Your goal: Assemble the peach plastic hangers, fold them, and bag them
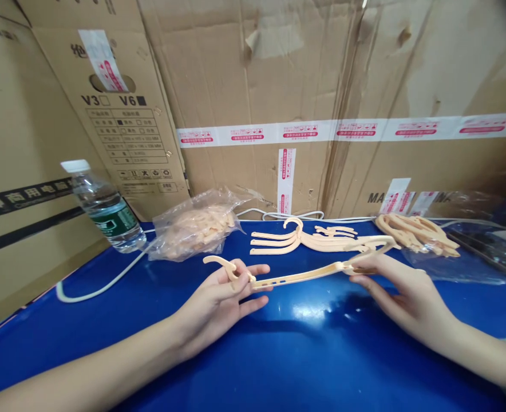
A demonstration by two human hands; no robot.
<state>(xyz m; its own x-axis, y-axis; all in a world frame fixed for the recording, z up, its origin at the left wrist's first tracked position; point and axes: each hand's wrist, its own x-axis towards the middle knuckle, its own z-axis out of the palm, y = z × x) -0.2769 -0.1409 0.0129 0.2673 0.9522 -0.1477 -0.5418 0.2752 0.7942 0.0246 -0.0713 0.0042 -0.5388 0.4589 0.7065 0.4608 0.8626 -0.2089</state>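
A cream plastic folding clothes hanger point(302, 278) is held in the air between my two hands, above the blue table. My left hand point(221, 303) pinches its left end between thumb and index finger, the other fingers spread; a curved hook piece sticks out past the thumb. My right hand point(411, 294) grips the other end near a joint, where a second arm angles upward. Just behind lie several loose hanger arms point(272, 250), a hook point(293, 222) and some small cream pieces point(336, 231). Part of the held hanger overlaps these pieces in the view.
A clear plastic bag of cream parts point(195, 226) sits at the back left, beside a water bottle point(111, 214). Another pile of cream hanger parts point(420, 232) lies on plastic at the back right. A white cable point(102, 294) crosses the blue table point(279, 366). Cardboard boxes point(253, 74) stand behind.
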